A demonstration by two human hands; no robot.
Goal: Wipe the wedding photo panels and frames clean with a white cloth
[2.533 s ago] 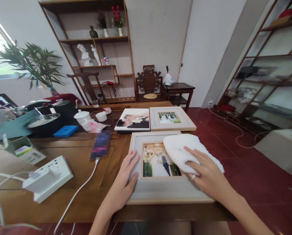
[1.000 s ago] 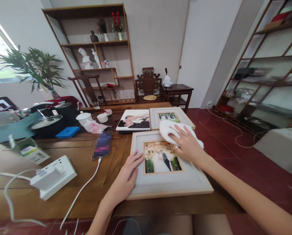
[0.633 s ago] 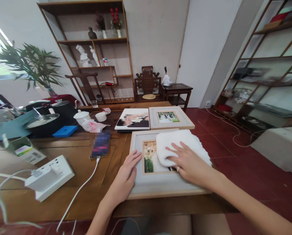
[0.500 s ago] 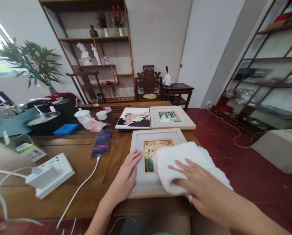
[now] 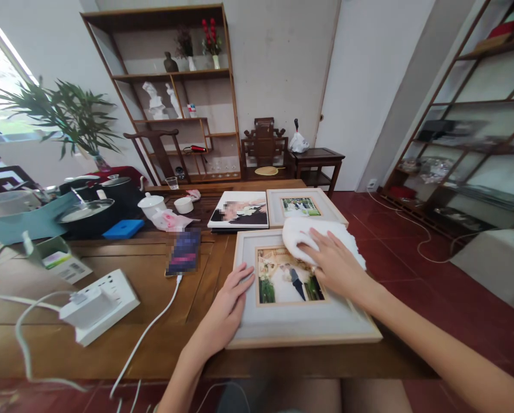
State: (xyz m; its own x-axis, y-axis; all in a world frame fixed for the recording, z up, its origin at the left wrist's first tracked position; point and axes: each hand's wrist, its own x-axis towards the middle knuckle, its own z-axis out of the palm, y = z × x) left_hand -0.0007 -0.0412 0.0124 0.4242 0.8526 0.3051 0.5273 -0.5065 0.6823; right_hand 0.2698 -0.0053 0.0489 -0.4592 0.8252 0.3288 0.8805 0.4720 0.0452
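Note:
A light wood picture frame (image 5: 248, 330) lies flat on the table before me, with a couple's photo (image 5: 289, 281) inside its pale mat. My left hand (image 5: 233, 292) rests on the frame's left edge, fingers stretched over the border. In my right hand (image 5: 332, 261) is a white towel (image 5: 298, 232), bunched and pressed on the frame's far right corner. The towel hides that corner and the photo's upper edge. Behind it lie a second wood frame (image 5: 275, 207) with an outdoor photo and a white-edged photo panel (image 5: 240, 203).
Left on the wooden table (image 5: 162, 327) are a phone (image 5: 183, 252) on a white cable, a power strip (image 5: 106, 304), a blue box (image 5: 123, 229), a lidded pot (image 5: 89, 215) and a white teapot (image 5: 151, 203). Red floor tiles (image 5: 401, 292) lie to the right.
My right hand has pushed the towel away from me, from the frame's near right part to its far right corner, uncovering more of the photo. My left hand stays on the left edge.

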